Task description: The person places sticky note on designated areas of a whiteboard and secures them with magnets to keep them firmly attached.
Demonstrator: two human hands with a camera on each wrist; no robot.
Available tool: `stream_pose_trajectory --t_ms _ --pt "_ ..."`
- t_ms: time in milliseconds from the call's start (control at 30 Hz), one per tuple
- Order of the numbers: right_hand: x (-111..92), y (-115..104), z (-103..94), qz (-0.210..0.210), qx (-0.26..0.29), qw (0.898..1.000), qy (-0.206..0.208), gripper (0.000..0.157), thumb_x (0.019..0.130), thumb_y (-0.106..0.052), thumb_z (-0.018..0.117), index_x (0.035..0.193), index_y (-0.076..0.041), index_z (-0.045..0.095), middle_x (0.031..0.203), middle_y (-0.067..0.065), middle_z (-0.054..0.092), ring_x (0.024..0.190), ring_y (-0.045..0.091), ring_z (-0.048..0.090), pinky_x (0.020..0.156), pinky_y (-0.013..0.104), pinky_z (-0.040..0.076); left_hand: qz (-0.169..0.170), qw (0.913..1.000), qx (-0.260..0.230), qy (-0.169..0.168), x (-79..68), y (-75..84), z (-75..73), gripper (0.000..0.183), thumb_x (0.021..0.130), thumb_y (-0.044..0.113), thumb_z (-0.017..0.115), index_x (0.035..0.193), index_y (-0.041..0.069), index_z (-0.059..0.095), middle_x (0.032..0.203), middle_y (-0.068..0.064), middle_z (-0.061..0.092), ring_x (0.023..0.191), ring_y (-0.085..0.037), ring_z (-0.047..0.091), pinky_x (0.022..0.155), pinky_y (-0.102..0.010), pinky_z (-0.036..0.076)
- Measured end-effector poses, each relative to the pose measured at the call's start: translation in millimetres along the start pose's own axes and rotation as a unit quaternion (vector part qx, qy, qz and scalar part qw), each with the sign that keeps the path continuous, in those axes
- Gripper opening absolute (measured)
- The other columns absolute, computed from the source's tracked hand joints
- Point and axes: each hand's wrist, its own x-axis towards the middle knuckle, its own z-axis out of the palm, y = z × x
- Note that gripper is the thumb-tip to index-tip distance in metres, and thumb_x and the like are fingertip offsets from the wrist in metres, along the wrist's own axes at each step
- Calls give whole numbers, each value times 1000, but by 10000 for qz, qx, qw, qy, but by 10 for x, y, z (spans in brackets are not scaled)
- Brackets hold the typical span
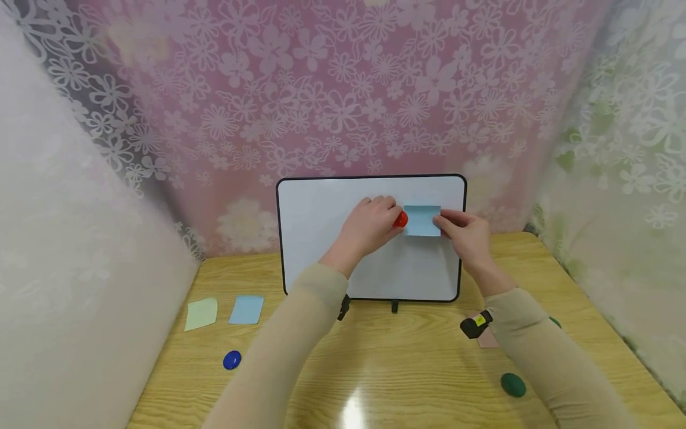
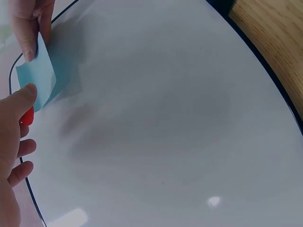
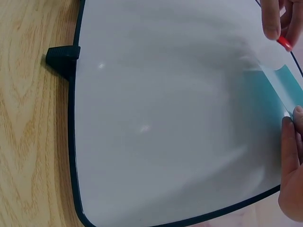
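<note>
A light-blue sticky note (image 1: 421, 221) is held up before the right half of a black-framed whiteboard (image 1: 316, 232). My right hand (image 1: 471, 239) pinches the note's right edge between thumb and fingers. With my left hand (image 1: 370, 225) I hold a round red magnet (image 1: 401, 220) by the note's left edge. In the left wrist view, the left thumb overlaps the lower end of the note (image 2: 40, 78), and the magnet (image 2: 28, 117) shows under that thumb. From the right wrist, the note (image 3: 286, 85) appears bent and stands off the board, casting a bluish shadow.
On the wooden table (image 1: 386, 357), a pale green note (image 1: 201, 314), another blue note (image 1: 246, 310) and a blue magnet (image 1: 232, 360) lie to the left. A green magnet (image 1: 513, 385) and a partly hidden pink note (image 1: 488, 341) lie right. Small black feet (image 1: 395, 306) support the board.
</note>
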Motion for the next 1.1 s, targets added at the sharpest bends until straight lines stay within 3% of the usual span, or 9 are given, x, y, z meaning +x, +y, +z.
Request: stream_pose_trajectory --t_ms 300,733,1100 --pt "10 -59 33 -59 254 9997 41 52 100 -30 79 139 3 69 127 13 68 99 5 69 87 17 57 -49 9994 339 74 152 112 81 37 107 46 67 126 16 75 117 1 68 106 -16 63 90 -32 50" --pt "51 -26 -4 -277 392 9985 245 47 99 -25 81 134 5 71 111 -1 71 94 4 70 84 16 57 218 9939 922 558 341 265 118 41 109 44 63 134 13 74 125 1 70 110 -16 66 88 -30 53" --pt "83 30 23 -346 521 9974 347 44 98 -21 82 131 6 72 107 0 72 94 4 71 84 17 58 -100 9928 1083 511 414 309 194 47 107 48 66 138 15 71 127 2 68 113 -15 64 92 -31 53"
